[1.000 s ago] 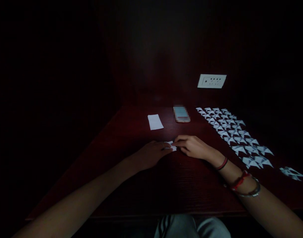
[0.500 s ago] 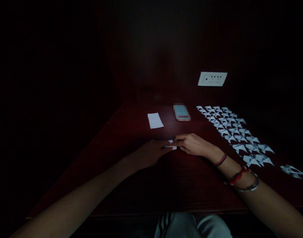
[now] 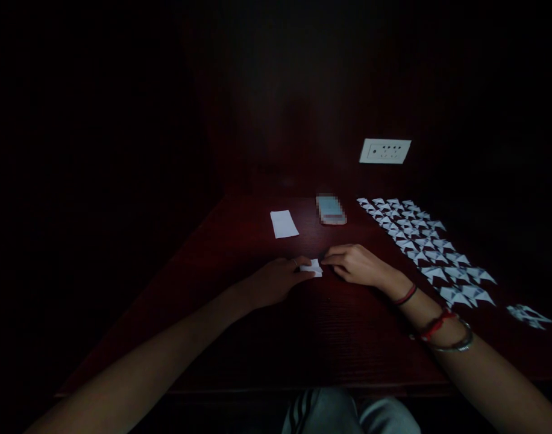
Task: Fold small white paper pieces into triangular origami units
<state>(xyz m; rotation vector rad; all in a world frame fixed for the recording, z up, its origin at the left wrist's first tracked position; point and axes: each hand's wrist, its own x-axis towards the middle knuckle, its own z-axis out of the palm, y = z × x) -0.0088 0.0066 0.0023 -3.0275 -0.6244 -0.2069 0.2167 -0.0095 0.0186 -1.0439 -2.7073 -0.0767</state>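
- Roughly at half past eight from the small folded paper (image 3: 317, 269), which lies on the dark red bench (image 3: 203, 277), the left hand (image 3: 278, 281) grasps its left side between thumb and forefinger. A weak grip could let the paper skid or spring its creases open.
- At about eleven o'clock, a thin white paper stack (image 3: 284, 224) lies flat on the bench. A careless brush of a knuckle could fan it out of line.
- At the dial's centre, the folded paper shows its right part past the left hand's fingertips. It is small and the light is dim, so I judge a crooked crease the likeliest fault.
- Between twelve and one, a blurred flat device (image 3: 331, 210) rests on the bench.
- At three o'clock, the right hand (image 3: 355, 264) has loosely bent fingers just beside the paper's right edge; I cannot tell from here whether they touch it. Catching that edge could twist the paper out of the left hand.
- At one o'clock, beyond the bench, is a white socket plate (image 3: 385, 151).
- From between one and two round to just past three run rows of folded pieces (image 3: 427, 242). A sideways swing of the right forearm (image 3: 488, 367), or its red bracelet (image 3: 439, 323), could scatter the nearest.
- At half past three sits a separate paper cluster (image 3: 529, 316).
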